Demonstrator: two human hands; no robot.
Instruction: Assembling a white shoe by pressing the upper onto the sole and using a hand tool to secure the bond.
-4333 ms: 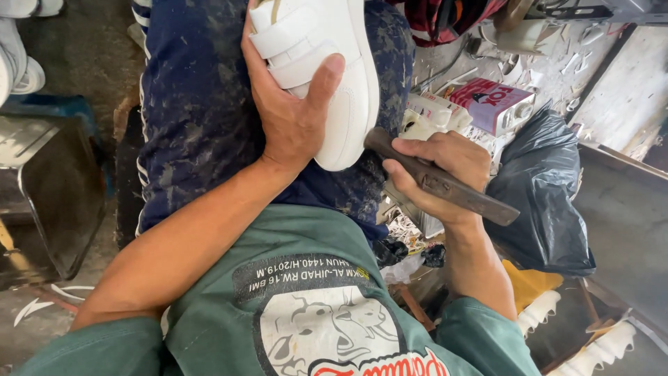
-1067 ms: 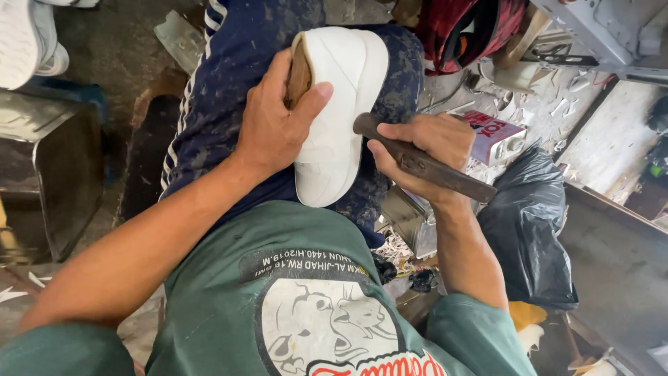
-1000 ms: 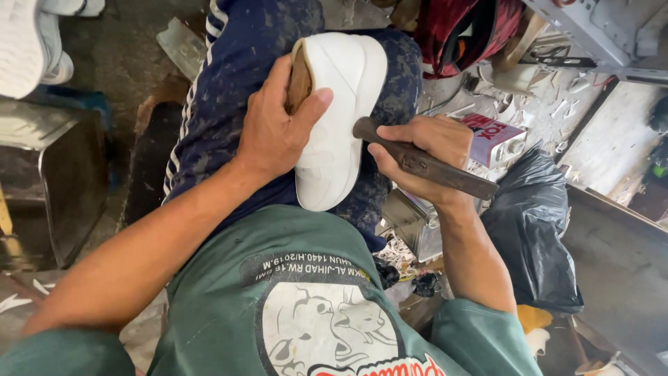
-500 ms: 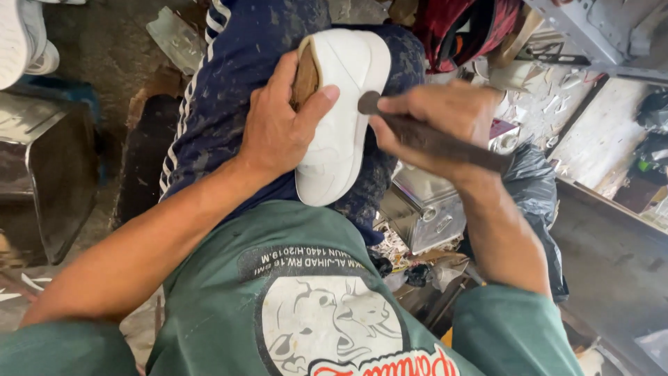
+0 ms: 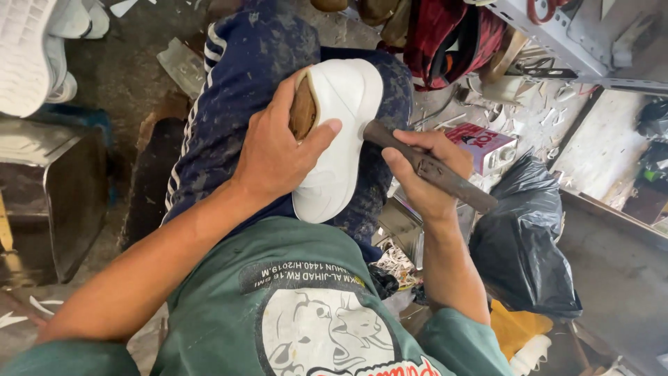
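Change: right hand point(image 5: 421, 170) has dropped lower; tool head now meets the shoe's side.
Left hand point(image 5: 278, 150): fingers clasp white shoe point(image 5: 341, 132) on lap.
Right fingers: clenched round dark tool point(image 5: 435, 170).

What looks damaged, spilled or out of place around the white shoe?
The white shoe itself looks undamaged. The dark trousers under it are speckled with pale stains, and white scraps lie scattered on the floor to the right.

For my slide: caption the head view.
Left hand steadies a white shoe on the lap; right hand presses a tool against it.
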